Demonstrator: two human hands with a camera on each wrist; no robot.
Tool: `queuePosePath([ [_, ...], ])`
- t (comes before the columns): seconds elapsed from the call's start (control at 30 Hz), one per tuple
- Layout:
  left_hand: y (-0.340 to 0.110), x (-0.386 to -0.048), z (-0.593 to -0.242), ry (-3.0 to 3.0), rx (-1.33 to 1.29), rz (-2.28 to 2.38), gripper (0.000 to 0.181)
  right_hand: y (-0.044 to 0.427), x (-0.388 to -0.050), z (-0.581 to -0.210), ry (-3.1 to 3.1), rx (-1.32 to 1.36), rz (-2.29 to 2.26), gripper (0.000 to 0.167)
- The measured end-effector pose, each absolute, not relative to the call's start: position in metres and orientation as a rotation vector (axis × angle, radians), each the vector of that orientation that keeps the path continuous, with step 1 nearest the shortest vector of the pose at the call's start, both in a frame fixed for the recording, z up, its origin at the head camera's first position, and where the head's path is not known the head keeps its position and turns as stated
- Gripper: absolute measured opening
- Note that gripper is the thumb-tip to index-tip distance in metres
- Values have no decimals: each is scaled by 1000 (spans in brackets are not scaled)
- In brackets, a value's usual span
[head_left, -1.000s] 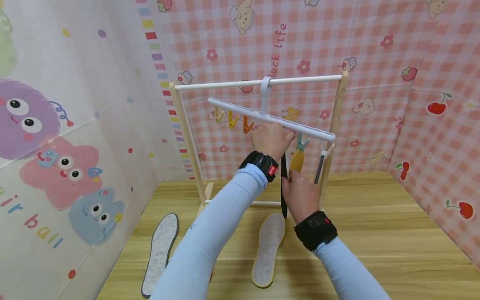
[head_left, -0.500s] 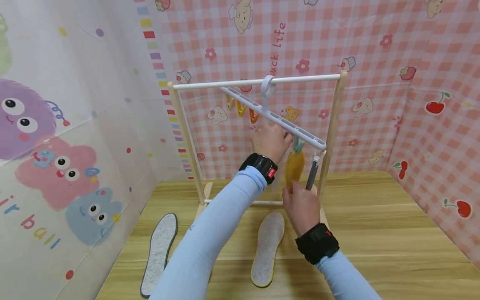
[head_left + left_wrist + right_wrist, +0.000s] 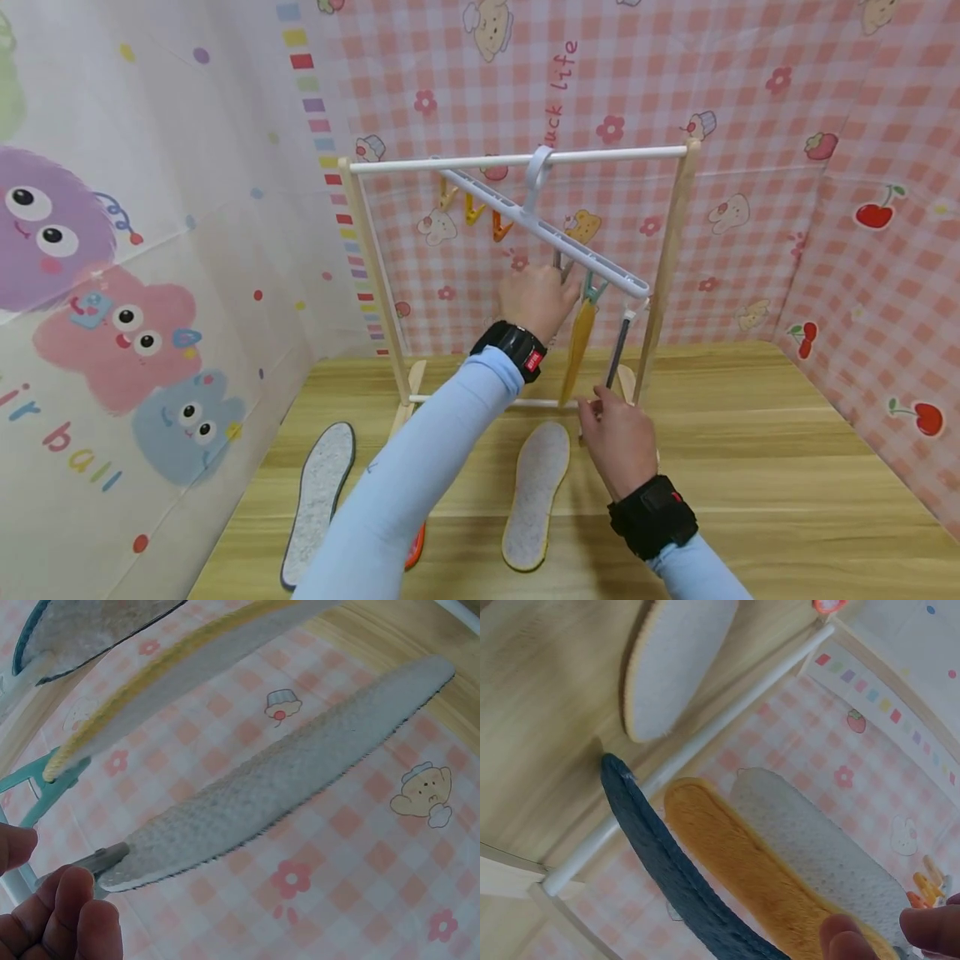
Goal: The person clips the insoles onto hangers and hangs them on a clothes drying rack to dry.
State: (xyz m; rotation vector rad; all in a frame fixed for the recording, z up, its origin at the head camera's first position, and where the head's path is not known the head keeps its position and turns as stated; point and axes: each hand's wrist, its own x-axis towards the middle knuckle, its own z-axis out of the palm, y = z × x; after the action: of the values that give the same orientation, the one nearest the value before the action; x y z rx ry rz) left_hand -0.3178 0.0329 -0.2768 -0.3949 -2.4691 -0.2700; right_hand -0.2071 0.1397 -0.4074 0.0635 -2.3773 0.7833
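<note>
A pale blue hanger (image 3: pixel 585 246) hangs tilted from the rack's top rod. In the left wrist view, a grey clip (image 3: pixel 109 857) holds a pale, dark-edged insole (image 3: pixel 285 772). My left hand (image 3: pixel 536 304) is beside that clip, thumb and fingers apart, fingertips in front of its end. A green clip (image 3: pixel 595 289) holds a yellow insole (image 3: pixel 577 350), seen nearly edge-on. Farther right hangs a dark blue-grey insole (image 3: pixel 618 350) from a whitish clip. Below it my right hand (image 3: pixel 621 442) has its thumb and fingers apart with nothing between them.
The rack has wooden posts (image 3: pixel 667 250) and a white top rod (image 3: pixel 615 155). Yellow and orange clips (image 3: pixel 500 226) hang at the hanger's left. On the table lie a yellow-edged insole (image 3: pixel 536 500), a dark-edged insole (image 3: pixel 318 500) and an orange-red item (image 3: pixel 415 547) partly under the left sleeve.
The hanger has swung round, its right end nearer me. My right hand has let go of the hanging insole and moved down and right. My left hand has dropped slightly from the hanger.
</note>
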Motion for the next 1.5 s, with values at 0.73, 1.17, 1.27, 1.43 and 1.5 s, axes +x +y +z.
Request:
queuePosePath([
  [0.73,8,-308,-311,-2610,-444,-281,41,152,-192,-425,-2498,31,784,28],
  [1.17,-17,-286,-349,-2737,-473,-172,51,160,-189,-432,-2657,39,780,34],
  [1.27,-22,-277,-358,-2800,-458,-177,52,162,-189,-432,-2687,36,784,35],
  [1.43,-31,-265,-372,-2869,-462,-168,53,164,-187,-433,-2715,49,771,32],
  [1.5,-34,-262,-377,-2860,-478,-144,54,165,-186,-433,-2727,52,765,30],
])
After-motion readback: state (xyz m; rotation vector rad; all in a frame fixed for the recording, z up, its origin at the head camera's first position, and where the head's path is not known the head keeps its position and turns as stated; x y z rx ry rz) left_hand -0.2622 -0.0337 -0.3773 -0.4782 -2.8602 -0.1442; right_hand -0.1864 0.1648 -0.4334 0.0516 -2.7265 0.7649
